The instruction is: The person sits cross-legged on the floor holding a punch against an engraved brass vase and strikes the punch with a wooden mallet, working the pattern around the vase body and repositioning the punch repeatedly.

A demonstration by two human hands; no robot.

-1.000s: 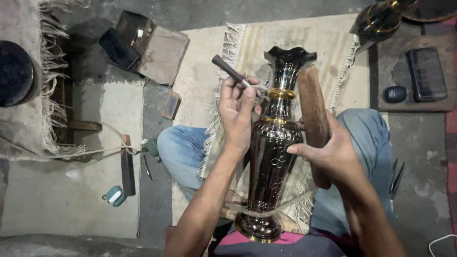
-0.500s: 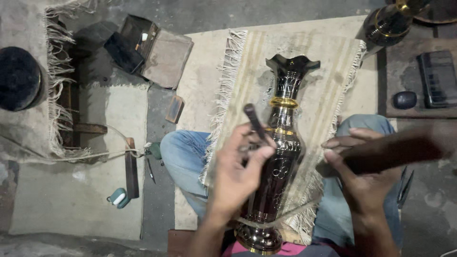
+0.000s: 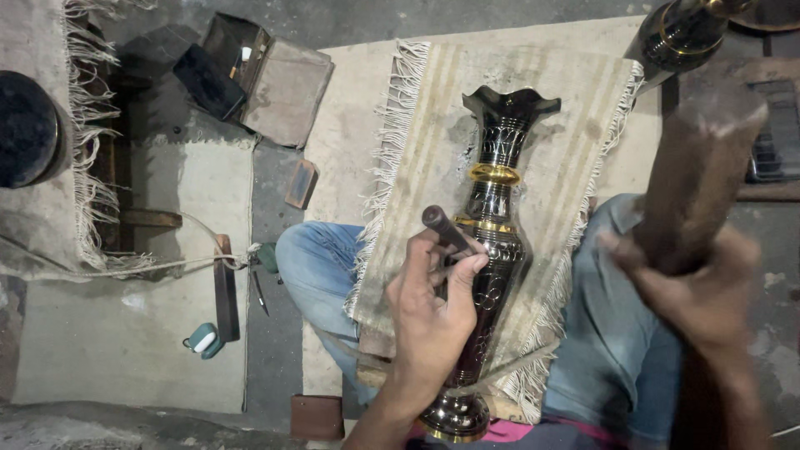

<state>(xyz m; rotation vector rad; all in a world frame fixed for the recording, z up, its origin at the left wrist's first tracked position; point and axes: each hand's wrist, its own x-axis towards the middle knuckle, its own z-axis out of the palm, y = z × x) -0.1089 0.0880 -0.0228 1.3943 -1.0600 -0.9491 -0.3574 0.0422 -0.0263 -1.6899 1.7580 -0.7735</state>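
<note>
A: Entry, head view. Where is the vase point(image 3: 492, 250)?

B: Lying lengthwise across the lap on a fringed mat point(image 3: 575, 142), mouth toward 12 o'clock, round foot toward 6 o'clock. Dark body with cut patterns and gold bands at the neck.

A: Left hand point(image 3: 433, 312)?

B: Fingers curled and pinched around a short dark chisel point(image 3: 446, 229), its tip set against the vase's belly just below the gold bands. The heel of the hand rests on the vase.

A: Right hand point(image 3: 696, 292)?

B: At 3 o'clock, closed in a fist on a thick wooden mallet point(image 3: 696, 175), lifted clear of the chisel. Blurred, so finger detail is poor.

A: Handling judgement?

B: Looks like metal: stiff, fairly heavy, with a polished and probably slippery finish. The curved belly would roll; the lap and mat cradle it. The narrow neck or the foot seems the surest place to grip. The surface would likely mark easily.

A: Containers?

B: An open dark box point(image 3: 242, 58) at 11 o'clock holds small items, too small to identify. A second vase point(image 3: 679, 33) lies at 1 o'clock; contents cannot be seen. A round black object point(image 3: 25, 125) sits at 9 o'clock.
</note>
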